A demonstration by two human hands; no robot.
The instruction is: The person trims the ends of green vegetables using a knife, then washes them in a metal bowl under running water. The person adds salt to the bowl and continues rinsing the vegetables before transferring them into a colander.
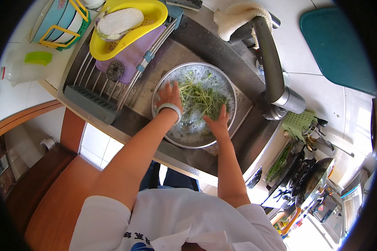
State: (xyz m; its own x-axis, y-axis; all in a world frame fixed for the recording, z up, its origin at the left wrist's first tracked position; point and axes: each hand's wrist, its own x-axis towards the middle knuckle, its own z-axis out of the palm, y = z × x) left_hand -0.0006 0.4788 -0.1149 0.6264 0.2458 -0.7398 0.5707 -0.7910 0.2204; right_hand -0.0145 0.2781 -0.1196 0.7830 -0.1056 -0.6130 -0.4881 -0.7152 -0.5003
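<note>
A round metal basin (196, 146) of foamy water (191, 124) sits in the stainless-steel sink (146, 94). Thin-stemmed leafy greens (201, 95) float in a loose tangle at its middle. At the left side of the basin, my left hand (169, 95), a pale bangle (172, 108) on its wrist, reaches over the foam with fingers spread beside the stems. My right hand (219, 123) is at the lower right of the greens, thumb and fingers apart, fingertips by the stems. Neither hand is closed around anything. Foam hides what lies lower in the water.
The dark faucet (268, 59) arches at the right, a beige cloth (238, 18) draped near its end. Across the sink's left, a drying rack (91, 103) bears a yellow colander (103, 51) with a white oblong piece and a steel wool scrubber (115, 70). A wok (317, 175) stands far right.
</note>
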